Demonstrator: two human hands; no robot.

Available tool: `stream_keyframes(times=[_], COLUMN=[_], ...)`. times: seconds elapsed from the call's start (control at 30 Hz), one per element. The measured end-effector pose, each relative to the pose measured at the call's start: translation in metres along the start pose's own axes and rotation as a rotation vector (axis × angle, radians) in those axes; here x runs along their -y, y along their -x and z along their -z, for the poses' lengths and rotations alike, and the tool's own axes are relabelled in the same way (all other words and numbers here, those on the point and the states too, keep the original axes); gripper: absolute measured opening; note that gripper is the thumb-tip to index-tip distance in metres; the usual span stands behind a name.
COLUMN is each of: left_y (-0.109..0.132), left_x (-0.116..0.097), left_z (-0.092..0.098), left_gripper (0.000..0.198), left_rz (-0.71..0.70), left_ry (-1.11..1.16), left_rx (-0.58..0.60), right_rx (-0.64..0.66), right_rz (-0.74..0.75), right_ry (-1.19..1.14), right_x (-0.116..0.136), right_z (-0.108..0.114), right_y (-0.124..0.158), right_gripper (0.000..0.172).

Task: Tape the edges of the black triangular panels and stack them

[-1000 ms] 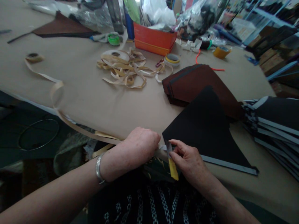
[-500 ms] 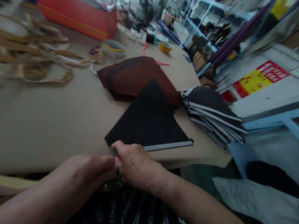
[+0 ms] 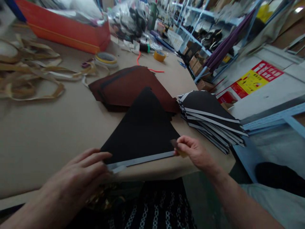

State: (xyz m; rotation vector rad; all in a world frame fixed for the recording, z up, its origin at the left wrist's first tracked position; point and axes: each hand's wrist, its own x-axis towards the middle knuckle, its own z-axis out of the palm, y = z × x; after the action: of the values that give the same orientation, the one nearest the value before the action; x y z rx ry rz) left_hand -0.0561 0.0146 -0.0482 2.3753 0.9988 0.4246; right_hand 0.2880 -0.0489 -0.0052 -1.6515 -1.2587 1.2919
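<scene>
At the near edge of the bench (image 3: pixel 71 127), a patterned black garment (image 3: pixel 154 206) is visible below the two hands. The hands are apart. The left hand (image 3: pixel 89 170) is placed at the near left corner of the black panel (image 3: pixel 143 130), fingers slightly bent; whether it pinches the material cannot be told. The right hand (image 3: pixel 194 152) is clamped on a small blade with a yellow handle (image 3: pixel 182 154), at the right end of the panel's near side. The blade points leftward; contact between blade and panel cannot be confirmed.

The black panel lies flat along the bench's near edge, its narrow end directed away from the person. A gray strip (image 3: pixel 150 158) runs along its near side. A short pale tab (image 3: pixel 119 169) projects below the strip, just beside the left hand.

Toward the bench's near right corner, a stack of black panels edged in gray (image 3: pixel 211 109) is fanned out. Behind the single black panel, and partly covered by it, lies a pile of brown panels (image 3: pixel 128 86).

Farther back, tan ribbon (image 3: pixel 33 92) lies tangled toward the bench's left edge. A tape roll (image 3: pixel 106 59) rests near a red box (image 3: pixel 64 31). An orange tape roll (image 3: pixel 159 56) stands toward the far right edge.
</scene>
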Motion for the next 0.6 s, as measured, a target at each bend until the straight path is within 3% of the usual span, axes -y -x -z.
stream_keyframes(times=[0.13, 0.23, 0.33, 0.43, 0.6], left_y=[-0.009, -0.012, -0.009, -0.004, 0.002], left_x=[-0.009, -0.015, -0.019, -0.02, -0.024], left_z=[-0.007, -0.007, -0.007, -0.005, 0.005], left_gripper=[0.027, 0.029, 0.027, 0.025, 0.028], left_rz=[0.069, 0.114, 0.119, 0.108, 0.118], left_ry=[-0.124, -0.144, -0.16, -0.139, -0.044], left_rx=[0.083, 0.105, 0.093, 0.099, 0.162], right_rx=[-0.185, -0.197, -0.185, -0.134, 0.107], right_rz=[0.07, 0.077, -0.046, -0.078, -0.206], right_ry=[0.391, 0.613, 0.684, 0.768, 0.669], right_x=[-0.026, -0.04, -0.044, -0.037, -0.028], right_z=[0.047, 0.06, 0.056, 0.046, 0.03], right_y=[-0.012, -0.025, -0.03, -0.022, 0.031], right_gripper=[0.02, 0.023, 0.028, 0.02, 0.016])
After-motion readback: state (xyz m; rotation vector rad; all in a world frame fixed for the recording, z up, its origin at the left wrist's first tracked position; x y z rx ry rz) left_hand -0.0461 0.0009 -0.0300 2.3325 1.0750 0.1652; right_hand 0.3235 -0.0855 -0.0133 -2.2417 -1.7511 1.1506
